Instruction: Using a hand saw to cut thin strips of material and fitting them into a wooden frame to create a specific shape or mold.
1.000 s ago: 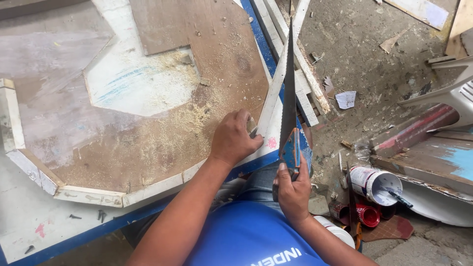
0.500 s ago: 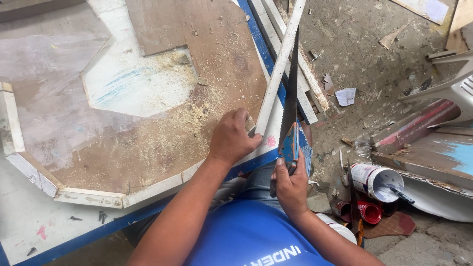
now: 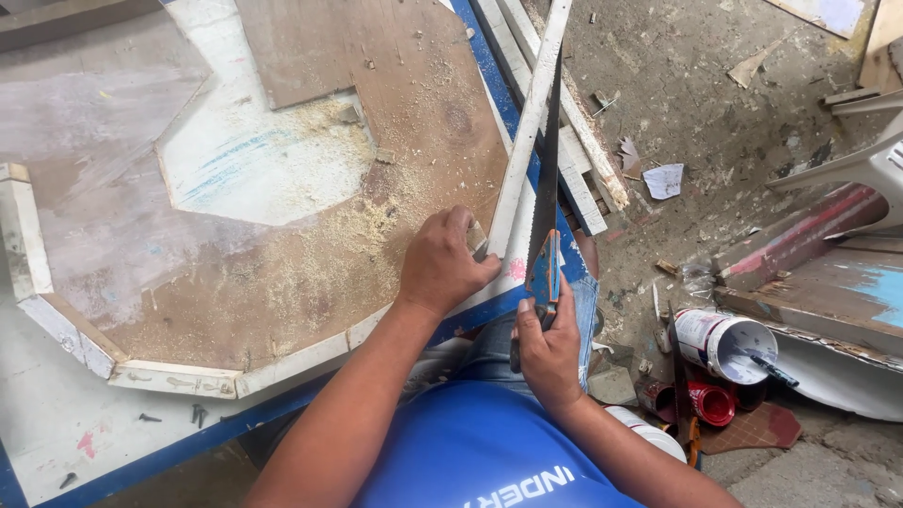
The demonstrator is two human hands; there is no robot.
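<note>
1. Since a second ago, the handsaw [image 3: 546, 188] blade has swung from almost upright to leaning along the white wooden strip [image 3: 527, 132], while both hands have hardly shifted
2. Step in hand, as I judge it: sawing the strip where it overhangs the desk [image 3: 113, 452] edge; the next stroke calls for a steady push along the cut line with the strip pinned flat
3. Left hand [image 3: 440, 263] presses down, fingers curled closed over the strip at the edge of the sawdust-covered brown board [image 3: 310, 254]
4. Right hand [image 3: 548, 348] is clenched around the saw's handle, just off the blue desk edge, wrist bent upward, forearm close to the body
</note>
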